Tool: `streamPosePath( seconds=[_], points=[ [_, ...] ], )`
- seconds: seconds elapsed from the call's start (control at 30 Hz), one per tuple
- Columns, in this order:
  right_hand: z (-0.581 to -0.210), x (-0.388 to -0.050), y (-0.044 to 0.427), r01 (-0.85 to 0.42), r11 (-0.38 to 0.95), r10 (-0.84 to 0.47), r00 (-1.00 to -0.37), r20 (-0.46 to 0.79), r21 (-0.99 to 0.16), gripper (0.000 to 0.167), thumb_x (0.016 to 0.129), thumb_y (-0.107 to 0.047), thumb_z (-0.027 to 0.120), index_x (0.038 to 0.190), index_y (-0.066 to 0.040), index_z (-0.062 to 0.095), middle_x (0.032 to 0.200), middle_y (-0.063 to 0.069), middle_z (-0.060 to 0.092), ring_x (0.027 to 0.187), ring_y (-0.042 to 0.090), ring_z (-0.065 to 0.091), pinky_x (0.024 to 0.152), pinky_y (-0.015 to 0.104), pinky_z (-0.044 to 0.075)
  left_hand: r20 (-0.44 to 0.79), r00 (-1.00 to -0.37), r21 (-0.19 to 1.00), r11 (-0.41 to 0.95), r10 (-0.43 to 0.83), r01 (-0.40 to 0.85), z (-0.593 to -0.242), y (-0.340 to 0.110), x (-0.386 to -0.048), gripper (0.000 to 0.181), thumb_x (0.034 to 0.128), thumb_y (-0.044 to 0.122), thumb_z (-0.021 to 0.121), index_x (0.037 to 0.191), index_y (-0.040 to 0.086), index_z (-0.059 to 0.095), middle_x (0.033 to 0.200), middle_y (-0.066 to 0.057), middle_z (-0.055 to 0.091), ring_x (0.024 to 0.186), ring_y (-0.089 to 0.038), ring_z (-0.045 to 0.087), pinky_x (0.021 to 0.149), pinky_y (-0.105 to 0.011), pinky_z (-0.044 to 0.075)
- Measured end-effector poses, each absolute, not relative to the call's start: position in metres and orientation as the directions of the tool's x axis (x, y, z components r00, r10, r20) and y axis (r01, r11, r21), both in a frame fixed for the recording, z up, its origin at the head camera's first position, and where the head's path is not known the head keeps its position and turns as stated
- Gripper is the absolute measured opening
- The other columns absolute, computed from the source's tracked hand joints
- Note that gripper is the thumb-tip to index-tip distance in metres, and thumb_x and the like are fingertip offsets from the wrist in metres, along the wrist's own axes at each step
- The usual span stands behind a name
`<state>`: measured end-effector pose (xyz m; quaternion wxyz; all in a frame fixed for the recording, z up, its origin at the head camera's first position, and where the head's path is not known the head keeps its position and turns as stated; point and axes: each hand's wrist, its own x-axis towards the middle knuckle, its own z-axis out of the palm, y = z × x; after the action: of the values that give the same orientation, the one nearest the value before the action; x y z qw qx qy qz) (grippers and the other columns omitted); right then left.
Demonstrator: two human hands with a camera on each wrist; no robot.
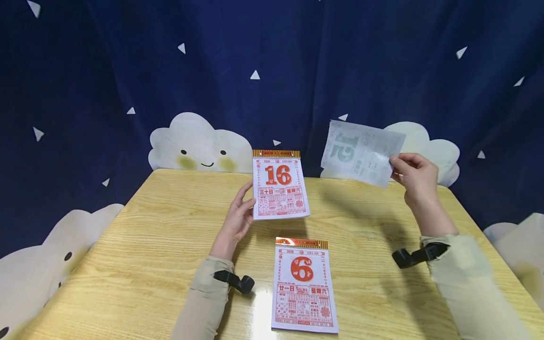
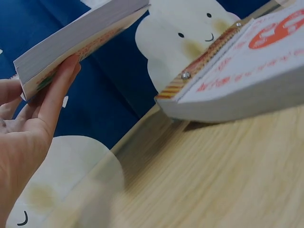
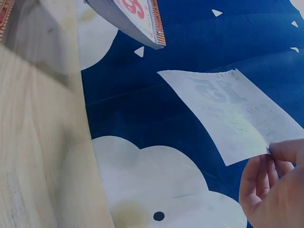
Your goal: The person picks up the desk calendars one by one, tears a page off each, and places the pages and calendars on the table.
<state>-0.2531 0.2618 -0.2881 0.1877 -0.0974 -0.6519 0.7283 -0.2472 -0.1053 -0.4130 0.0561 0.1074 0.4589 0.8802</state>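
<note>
The left hand [image 1: 239, 216] grips a calendar block [image 1: 280, 189] showing a red 16 by its left edge, raised off the table. In the left wrist view the fingers of the left hand [image 2: 35, 116] lie under the block [image 2: 80, 42], the thumb at its side. Up at the right, the right hand [image 1: 418, 179] pinches a thin loose sheet [image 1: 361, 151] by its lower right corner, faint print showing through it. The right wrist view shows the sheet [image 3: 228, 114] hanging from the thumb and fingers of the right hand [image 3: 273, 180].
A second calendar block [image 1: 303, 288] with a red 6 lies flat on the wooden table [image 1: 170, 245], nearer the front than the held one. Behind the table hangs a dark blue curtain [image 1: 212, 85] with white triangles and cloud shapes. Both wrists wear black straps.
</note>
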Motion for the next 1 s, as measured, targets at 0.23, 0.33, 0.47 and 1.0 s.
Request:
streamPosePath(
  seconds=[0.23,0.33,0.47,1.0],
  points=[
    [-0.299,-0.249,0.261,-0.135,-0.034,0.365,-0.924,0.114,-0.99,0.005,0.081,-0.01,0.066,0.082,-0.009,0.061,0.069,-0.007,0.06,0.06,0.003,0.059,0.054,0.014,0.051,0.113,-0.971,0.84,-0.542,0.212,-0.02,-0.415,-0.11,-0.247,0.055,0.0923,-0.002,0.038,0.144,0.013,0.025,0.104,-0.004,0.06,0.073,-0.015,0.061,0.064,-0.023,0.055],
    [-0.305,-0.248,0.26,-0.129,-0.021,0.353,-0.929,0.114,-0.991,0.006,0.082,-0.009,0.065,0.085,-0.006,0.061,0.069,-0.007,0.06,0.06,0.003,0.06,0.054,0.014,0.051,0.094,-0.975,0.848,-0.53,0.202,-0.028,-0.417,-0.111,-0.247,0.055,0.0924,-0.002,0.038,0.144,0.014,0.025,0.103,-0.005,0.059,0.073,-0.014,0.061,0.063,-0.023,0.055],
    [-0.313,-0.247,0.259,-0.114,0.028,0.366,-0.923,0.116,-0.993,0.008,0.082,-0.008,0.065,0.088,-0.003,0.062,0.069,-0.007,0.06,0.061,0.003,0.059,0.054,0.014,0.051,0.06,-0.982,0.855,-0.517,0.182,-0.043,-0.418,-0.112,-0.248,0.054,0.0925,-0.002,0.038,0.143,0.014,0.028,0.103,-0.005,0.059,0.073,-0.014,0.062,0.063,-0.022,0.055],
    [-0.328,-0.244,0.257,-0.021,0.42,0.409,-0.888,0.21,-0.907,0.017,0.085,-0.021,0.062,0.093,-0.006,0.062,0.067,-0.018,0.053,0.062,-0.002,0.053,0.058,0.01,0.048,0.004,-0.983,0.891,-0.446,0.184,-0.08,-0.425,-0.113,-0.25,0.054,0.0921,0.001,0.041,0.143,0.016,0.029,0.096,-0.004,0.061,0.069,-0.013,0.063,0.062,-0.023,0.055]
  ],
)
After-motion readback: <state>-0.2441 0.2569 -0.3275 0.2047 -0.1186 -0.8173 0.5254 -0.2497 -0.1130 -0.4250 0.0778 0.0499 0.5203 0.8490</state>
